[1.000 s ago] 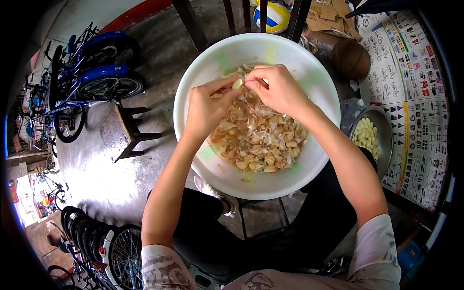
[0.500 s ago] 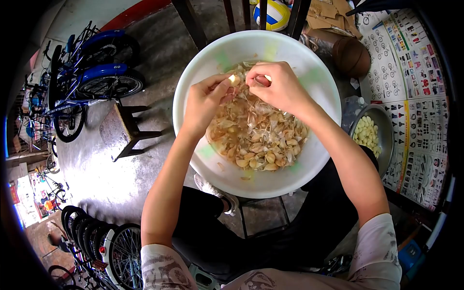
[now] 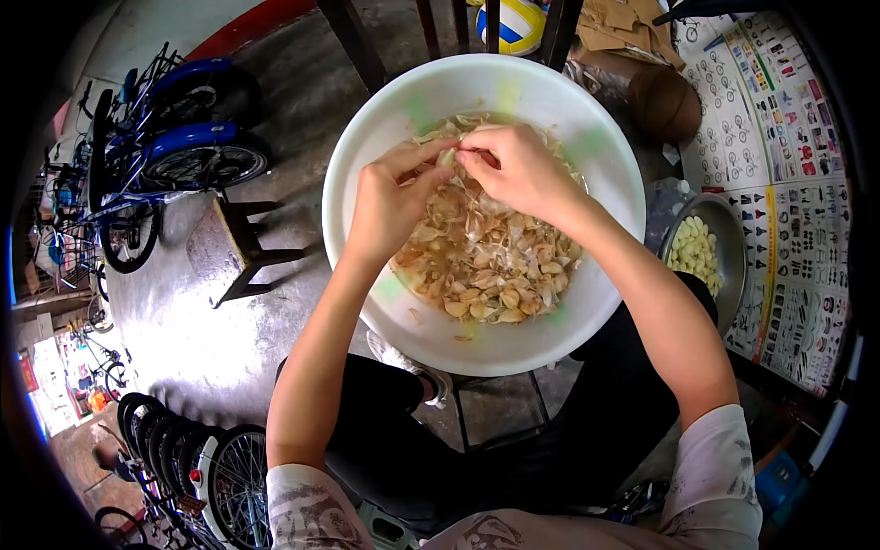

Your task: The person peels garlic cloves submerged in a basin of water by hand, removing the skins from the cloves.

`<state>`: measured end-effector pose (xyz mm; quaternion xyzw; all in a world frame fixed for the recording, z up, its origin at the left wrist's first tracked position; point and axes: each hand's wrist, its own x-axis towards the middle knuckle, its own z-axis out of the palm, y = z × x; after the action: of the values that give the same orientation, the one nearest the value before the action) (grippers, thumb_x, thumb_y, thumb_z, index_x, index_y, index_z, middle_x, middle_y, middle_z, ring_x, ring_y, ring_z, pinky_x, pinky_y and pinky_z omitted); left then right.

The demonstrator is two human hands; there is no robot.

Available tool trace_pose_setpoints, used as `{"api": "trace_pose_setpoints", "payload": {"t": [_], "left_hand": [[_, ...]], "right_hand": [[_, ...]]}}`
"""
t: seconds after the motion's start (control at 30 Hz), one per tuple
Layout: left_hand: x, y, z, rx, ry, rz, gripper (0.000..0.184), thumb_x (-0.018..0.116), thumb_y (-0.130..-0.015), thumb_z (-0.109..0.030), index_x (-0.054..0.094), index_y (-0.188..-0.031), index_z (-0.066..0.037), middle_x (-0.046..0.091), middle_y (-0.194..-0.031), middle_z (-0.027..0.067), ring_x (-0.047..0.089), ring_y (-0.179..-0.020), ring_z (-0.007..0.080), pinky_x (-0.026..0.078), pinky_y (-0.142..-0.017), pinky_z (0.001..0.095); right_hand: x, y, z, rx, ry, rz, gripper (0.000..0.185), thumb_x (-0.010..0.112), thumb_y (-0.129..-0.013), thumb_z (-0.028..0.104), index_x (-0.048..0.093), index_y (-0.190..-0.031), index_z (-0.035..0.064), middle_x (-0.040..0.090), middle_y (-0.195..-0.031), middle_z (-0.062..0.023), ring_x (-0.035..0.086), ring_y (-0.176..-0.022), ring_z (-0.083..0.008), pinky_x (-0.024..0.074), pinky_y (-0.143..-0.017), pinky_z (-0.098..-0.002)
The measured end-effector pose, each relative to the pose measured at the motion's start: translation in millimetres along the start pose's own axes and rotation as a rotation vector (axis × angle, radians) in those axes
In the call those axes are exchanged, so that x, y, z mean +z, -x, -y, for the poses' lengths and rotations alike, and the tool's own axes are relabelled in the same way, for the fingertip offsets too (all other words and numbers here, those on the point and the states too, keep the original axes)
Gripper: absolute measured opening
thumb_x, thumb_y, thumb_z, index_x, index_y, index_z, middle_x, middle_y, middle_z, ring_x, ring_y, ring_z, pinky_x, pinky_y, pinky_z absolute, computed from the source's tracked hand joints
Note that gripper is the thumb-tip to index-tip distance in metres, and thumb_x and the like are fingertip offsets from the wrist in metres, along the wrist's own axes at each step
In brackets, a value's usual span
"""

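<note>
A pale garlic clove (image 3: 446, 158) is pinched between the thumb and fingers of my left hand (image 3: 385, 192), over the far side of a wide white basin (image 3: 477, 350). From the other side, the thumb and forefinger of my right hand (image 3: 522, 174) close on the clove's tip, so the fingertips of both hands meet and partly cover it. Below them, unpeeled garlic cloves (image 3: 500, 298) and loose papery skins (image 3: 486, 229) lie wet in the basin.
At the right, a metal bowl (image 3: 731, 266) holds peeled garlic cloves (image 3: 695, 252) beside a printed sheet (image 3: 793, 247). Wooden chair bars (image 3: 431, 32), a volleyball (image 3: 511, 26) and a brown ball (image 3: 665, 104) are behind the basin. A stool (image 3: 229, 247) and bicycles (image 3: 197, 147) stand left.
My hands have come together: the right hand moved left and its fingertips now touch the clove in the left hand. The view has shifted slightly.
</note>
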<state>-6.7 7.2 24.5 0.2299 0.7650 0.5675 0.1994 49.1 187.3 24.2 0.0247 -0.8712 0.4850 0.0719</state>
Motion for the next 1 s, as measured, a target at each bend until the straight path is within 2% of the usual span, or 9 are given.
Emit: {"api": "trace_pose_setpoints", "payload": {"t": [0.3, 0.4, 0.47, 0.63, 0.7, 0.77, 0.83, 0.9, 1.0], "left_hand": [[-0.2, 1.1, 0.8, 0.019, -0.100, 0.071, 0.030, 0.067, -0.087, -0.001, 0.066, -0.117, -0.002, 0.063, -0.103, 0.0043, 0.064, -0.086, 0.0110, 0.052, -0.079, 0.0235], [-0.6, -1.2, -5.8, -0.160, 0.150, 0.013, 0.035, 0.063, -0.089, -0.001, 0.059, -0.124, 0.002, 0.064, -0.114, 0.0123, 0.065, -0.091, 0.0166, 0.053, -0.079, 0.0264], [-3.2, -1.7, -11.4, -0.366, 0.745, -0.132, 0.038, 0.056, -0.096, -0.008, 0.047, -0.133, 0.000, 0.061, -0.123, 0.0144, 0.062, -0.102, 0.0170, 0.051, -0.084, 0.0271], [-10.7, -6.3, 1.5, -0.349, 0.861, -0.106, 0.036, 0.046, -0.101, -0.008, 0.043, -0.136, -0.005, 0.059, -0.127, 0.0134, 0.059, -0.106, 0.0139, 0.051, -0.085, 0.0237], [-12.0, -6.5, -0.9, -0.358, 0.823, -0.096, 0.034, 0.046, -0.100, -0.007, 0.045, -0.134, -0.005, 0.058, -0.128, 0.0131, 0.059, -0.104, 0.0130, 0.051, -0.082, 0.0227], [-12.2, -6.2, -3.5, -0.358, 0.579, -0.054, 0.027, 0.048, -0.099, -0.013, 0.049, -0.125, -0.003, 0.065, -0.109, 0.0098, 0.058, -0.089, 0.0115, 0.047, -0.074, 0.0236], [-17.0, -9.5, 4.7, -0.459, 0.738, 0.013, 0.023, 0.050, -0.098, -0.016, 0.052, -0.118, -0.004, 0.065, -0.101, 0.0078, 0.057, -0.084, 0.0110, 0.046, -0.071, 0.0227], [-24.6, -15.5, 21.6, -0.562, 0.895, 0.074, 0.020, 0.051, -0.097, -0.020, 0.055, -0.110, -0.005, 0.064, -0.092, 0.0059, 0.055, -0.079, 0.0106, 0.044, -0.068, 0.0218], [-22.5, -23.8, 30.1, -0.504, 0.146, 0.191, 0.015, 0.049, -0.096, -0.021, 0.056, -0.100, -0.008, 0.056, -0.081, 0.0008, 0.048, -0.069, 0.0090, 0.038, -0.061, 0.0212]], "right_hand": [[3.1, 0.5, -0.9, -0.081, 0.126, -0.007, 0.017, 0.066, -0.076, 0.014, 0.067, -0.076, -0.0029, 0.066, -0.072, -0.0178, 0.065, -0.067, -0.0337, 0.0510, -0.066, -0.0391], [0.6, -0.3, 5.4, 0.038, 0.095, 0.044, 0.019, 0.066, -0.077, 0.016, 0.067, -0.074, -0.0022, 0.067, -0.072, -0.0168, 0.065, -0.067, -0.0318, 0.0504, -0.064, -0.0391], [1.0, -1.3, 2.0, 0.100, -0.010, 0.053, 0.018, 0.066, -0.079, 0.015, 0.065, -0.074, -0.0028, 0.066, -0.070, -0.0143, 0.060, -0.062, -0.0275, 0.0480, -0.062, -0.0361], [-1.1, -1.3, -15.3, 0.203, -0.172, 0.169, 0.021, 0.066, -0.085, 0.019, 0.065, -0.088, -0.0016, 0.067, -0.076, -0.0122, 0.059, -0.067, -0.0240, 0.0463, -0.066, -0.0340], [0.7, 6.0, -15.9, 0.101, 0.645, 0.119, 0.026, 0.059, -0.085, 0.015, 0.064, -0.105, -0.0015, 0.069, -0.100, -0.0173, 0.067, -0.086, -0.0260, 0.0508, -0.070, -0.0360], [1.8, 5.2, -14.4, 0.223, 0.660, 0.224, 0.030, 0.057, -0.086, 0.014, 0.060, -0.111, -0.0020, 0.067, -0.104, -0.0181, 0.066, -0.092, -0.0272, 0.0513, -0.074, -0.0361], [-0.9, 2.6, -14.5, 0.345, 0.673, 0.327, 0.034, 0.056, -0.087, 0.013, 0.056, -0.117, -0.0026, 0.064, -0.108, -0.0189, 0.064, -0.098, -0.0283, 0.0517, -0.078, -0.0362], [-6.0, -3.6, -17.3, 0.526, 0.093, 0.436, 0.030, 0.048, -0.098, 0.021, 0.053, -0.121, 0.0016, 0.062, -0.108, -0.0140, 0.062, -0.101, -0.0251, 0.0486, -0.091, -0.0389], [-4.3, -6.8, -26.7, 0.593, -0.323, 0.470, 0.026, 0.043, -0.101, 0.013, 0.049, -0.124, 0.0036, 0.059, -0.110, -0.0127, 0.061, -0.106, -0.0231, 0.0481, -0.094, -0.0346]]}}
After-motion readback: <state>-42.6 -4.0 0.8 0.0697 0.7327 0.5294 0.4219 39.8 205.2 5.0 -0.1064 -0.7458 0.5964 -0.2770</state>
